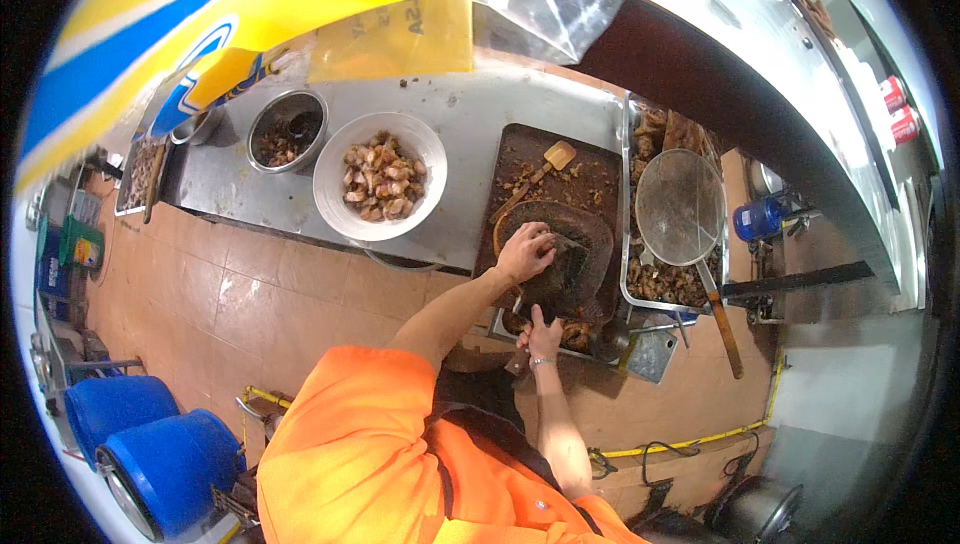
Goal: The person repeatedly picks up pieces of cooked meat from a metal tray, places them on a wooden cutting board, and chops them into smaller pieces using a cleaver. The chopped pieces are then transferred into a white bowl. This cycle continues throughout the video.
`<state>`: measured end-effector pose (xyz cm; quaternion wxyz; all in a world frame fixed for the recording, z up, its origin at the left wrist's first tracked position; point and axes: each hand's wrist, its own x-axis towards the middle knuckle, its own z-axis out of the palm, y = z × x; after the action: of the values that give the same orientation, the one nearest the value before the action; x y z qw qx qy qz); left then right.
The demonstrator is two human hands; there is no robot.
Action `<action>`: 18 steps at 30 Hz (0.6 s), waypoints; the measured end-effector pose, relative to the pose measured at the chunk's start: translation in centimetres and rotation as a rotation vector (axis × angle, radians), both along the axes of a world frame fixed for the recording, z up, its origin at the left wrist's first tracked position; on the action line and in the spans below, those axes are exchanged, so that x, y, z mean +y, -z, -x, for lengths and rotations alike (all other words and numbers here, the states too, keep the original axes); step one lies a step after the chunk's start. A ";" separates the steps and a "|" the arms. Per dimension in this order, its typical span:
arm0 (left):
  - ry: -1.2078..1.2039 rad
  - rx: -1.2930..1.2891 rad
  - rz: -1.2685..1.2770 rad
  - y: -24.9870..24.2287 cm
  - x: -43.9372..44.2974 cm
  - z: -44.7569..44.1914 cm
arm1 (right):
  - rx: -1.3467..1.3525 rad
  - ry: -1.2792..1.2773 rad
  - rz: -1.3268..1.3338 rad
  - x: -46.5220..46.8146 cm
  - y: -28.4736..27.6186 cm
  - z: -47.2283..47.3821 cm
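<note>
My right hand (pixel 541 340) grips a cleaver (pixel 551 287); the end of its brown handle sticks out below my fist. The dark, broad blade lies over a worn chopping block (pixel 596 247) with a hollowed, stained top. At the blade's far end is my left hand (pixel 527 253), fingers curled downward. Whether those fingers hold the blade or a bit of food under them is hidden. The block rests on a brown tray (pixel 517 150) strewn with food scraps. Beyond it lies a spatula (pixel 556 157) with a pale yellow head and a wooden handle.
Left on the steel table (pixel 472 108) stand a white bowl (pixel 330 191) of chopped meat and a metal pot (pixel 259 157) with dark scraps. To the right, a mesh strainer (pixel 679 206) lies across a steel tray (pixel 628 244) of browned meat. Plastic bags (pixel 390 33) hang overhead.
</note>
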<state>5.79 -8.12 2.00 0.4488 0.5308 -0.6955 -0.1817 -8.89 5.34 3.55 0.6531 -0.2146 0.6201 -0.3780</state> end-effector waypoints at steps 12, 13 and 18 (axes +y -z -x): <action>-0.434 0.219 0.041 -5.1 1.5 -10.5 | 0.022 -0.365 0.118 -2.7 -2.8 -10.9; -0.540 0.030 0.153 -6.2 1.8 -13.0 | 0.081 -0.404 0.262 -3.0 -3.7 -12.6; -0.382 0.501 -0.054 -7.7 2.6 -28.6 | 0.489 -0.508 0.677 -4.7 -6.4 -19.0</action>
<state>34.44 -5.53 9.70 0.6178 0.6025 -0.4460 -0.2375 10.14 0.61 9.97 0.4534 -0.6419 0.5255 -0.3259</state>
